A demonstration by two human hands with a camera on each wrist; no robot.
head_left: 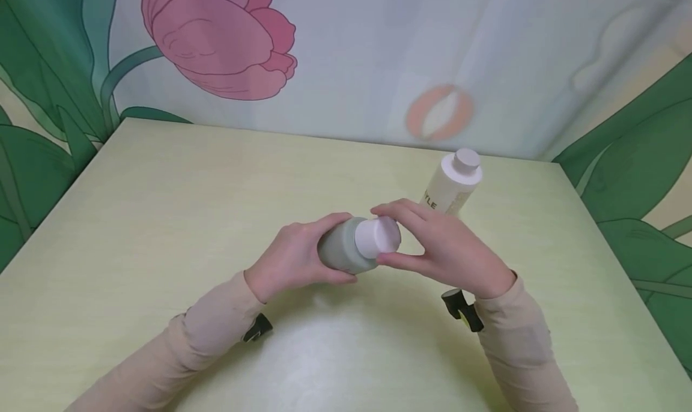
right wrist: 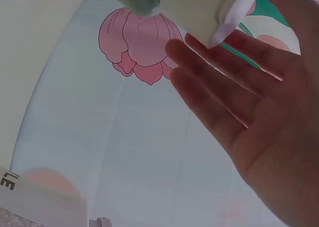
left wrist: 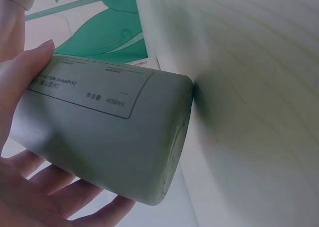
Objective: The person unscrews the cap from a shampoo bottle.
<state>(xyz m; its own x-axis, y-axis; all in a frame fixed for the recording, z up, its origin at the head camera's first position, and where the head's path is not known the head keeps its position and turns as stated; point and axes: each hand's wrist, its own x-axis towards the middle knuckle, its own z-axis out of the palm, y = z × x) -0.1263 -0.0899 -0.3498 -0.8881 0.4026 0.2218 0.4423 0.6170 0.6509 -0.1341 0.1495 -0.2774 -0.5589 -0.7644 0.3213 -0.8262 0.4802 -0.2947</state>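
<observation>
A grey-green shampoo bottle (head_left: 339, 247) with printed text lies tilted in my left hand (head_left: 297, 253), its cap end pointing right. The left thumb and fingers (left wrist: 65, 197) wrap round the bottle's body. At its top sits a white cap (head_left: 373, 239). My right hand (head_left: 449, 247) holds this cap between thumb and fingers, one on each side; in the right wrist view the other fingers (right wrist: 219, 92) spread loosely beside it. The bottle's base edge (left wrist: 187, 87) is close to the table; whether it touches is unclear.
A white bottle (head_left: 451, 184) with a pale cap stands upright behind the right hand, its lower part hidden. The light wooden table (head_left: 162, 220) meets a flower-printed curtain (head_left: 351, 57) at the back. Dark wrist mounts (head_left: 462, 310) hang below the sleeves.
</observation>
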